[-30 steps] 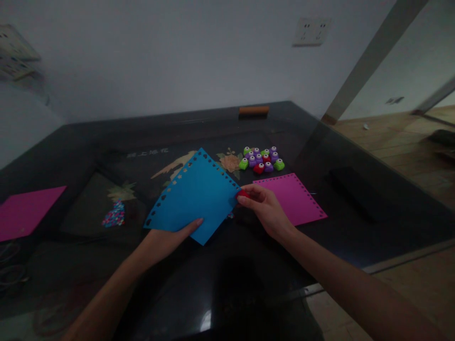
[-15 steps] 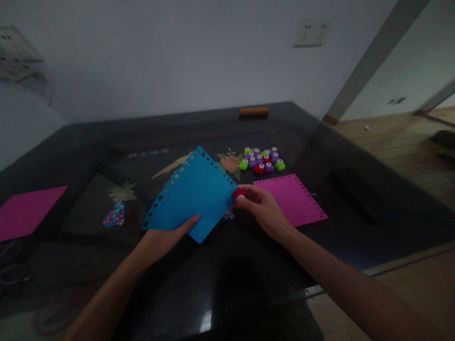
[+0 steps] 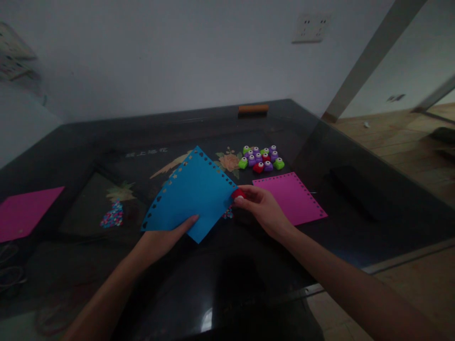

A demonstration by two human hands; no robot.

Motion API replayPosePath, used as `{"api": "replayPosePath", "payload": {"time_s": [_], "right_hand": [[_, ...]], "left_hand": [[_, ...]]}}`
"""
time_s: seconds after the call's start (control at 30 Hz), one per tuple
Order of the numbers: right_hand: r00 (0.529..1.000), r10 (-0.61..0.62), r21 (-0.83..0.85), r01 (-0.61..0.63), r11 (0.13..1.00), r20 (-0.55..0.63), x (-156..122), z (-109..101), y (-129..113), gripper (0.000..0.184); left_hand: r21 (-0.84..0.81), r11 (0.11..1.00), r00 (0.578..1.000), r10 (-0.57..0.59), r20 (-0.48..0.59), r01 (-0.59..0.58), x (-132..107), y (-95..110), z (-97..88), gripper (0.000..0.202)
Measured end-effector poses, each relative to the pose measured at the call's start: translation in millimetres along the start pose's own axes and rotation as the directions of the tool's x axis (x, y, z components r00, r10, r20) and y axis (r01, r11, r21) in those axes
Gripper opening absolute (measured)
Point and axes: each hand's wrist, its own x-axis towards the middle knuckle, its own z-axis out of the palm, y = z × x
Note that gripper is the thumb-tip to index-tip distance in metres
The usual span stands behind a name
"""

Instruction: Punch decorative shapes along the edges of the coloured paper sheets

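Paper (image 3: 197, 194), blue, is over the counter (image 3: 185, 289), its lower edge grasped by fingers of the left hand (image 3: 164, 239), its right corner at the red punch (image 3: 238, 193) pinched in fingers of the right hand (image 3: 265, 207).

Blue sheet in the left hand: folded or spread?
Spread. The blue sheet shows one broad face with no visible crease and hole rows along two edges; the left hand holds it. Its underside is hidden.

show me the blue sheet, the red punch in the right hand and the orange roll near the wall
Blue sheet (image 3: 195, 192): head view, plain middle of the sheet.
Red punch (image 3: 237, 193): head view, exposed part of its red body.
Orange roll (image 3: 253, 109): head view, middle of its side.
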Motion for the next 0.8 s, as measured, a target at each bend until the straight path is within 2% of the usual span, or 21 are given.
{"api": "replayPosePath", "payload": {"time_s": [0.43, 0.53, 0.8], "right_hand": [[1.0, -0.007, -0.031, 0.007, 1.0, 0.0, -1.2, 0.1, -2.2, 0.024], [1.0, -0.01, -0.031, 0.01, 0.999, 0.005, -0.4, -0.3, -1.8, 0.024], [1.0, -0.015, -0.027, 0.016, 1.0, 0.002, -0.6, -1.2, -1.6, 0.023]], "left_hand": [[0.025, 1.0, 1.0, -0.004, 0.002, 0.004, 0.6, -0.7, 0.9, 0.061], [0.022, 1.0, 1.0, 0.011, -0.027, -0.011, -0.2, 0.9, 0.7, 0.06], [0.074, 0.996, 0.998, 0.055, -0.021, -0.053, 1.3, -4.3, 1.8, 0.059]]}}
